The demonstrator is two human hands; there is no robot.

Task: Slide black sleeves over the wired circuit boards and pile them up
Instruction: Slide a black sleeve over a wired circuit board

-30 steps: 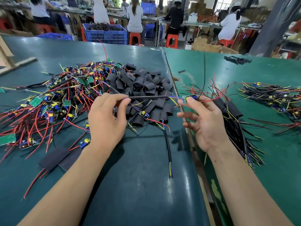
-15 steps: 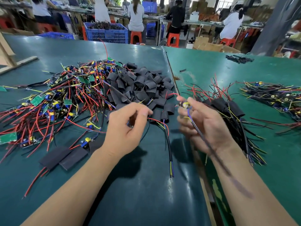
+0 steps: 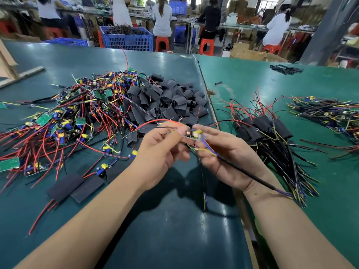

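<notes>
Between both hands, above the table's middle, I hold a small circuit board [image 3: 195,134] with a yellow capacitor and coloured wires. My left hand [image 3: 163,152] pinches its left end, where red and black wires stick out. My right hand [image 3: 225,154] grips its right end, and a black cable [image 3: 250,175] runs from there over my right wrist. A heap of black sleeves [image 3: 171,101] lies just beyond my hands. Bare wired boards [image 3: 64,121] are heaped to the left. Sleeved boards [image 3: 266,129] are piled to the right.
Two flat black sleeves [image 3: 74,186] lie near my left forearm. A second bundle of wired boards [image 3: 326,113] sits at the far right. A seam [image 3: 211,105] divides the two green tables. Blue crates [image 3: 126,37], red stools and seated workers are beyond the far edge.
My hands have come together from a wide stretch along the cable. The board now sits between both hands, and the black cable has swung down over my right wrist.
</notes>
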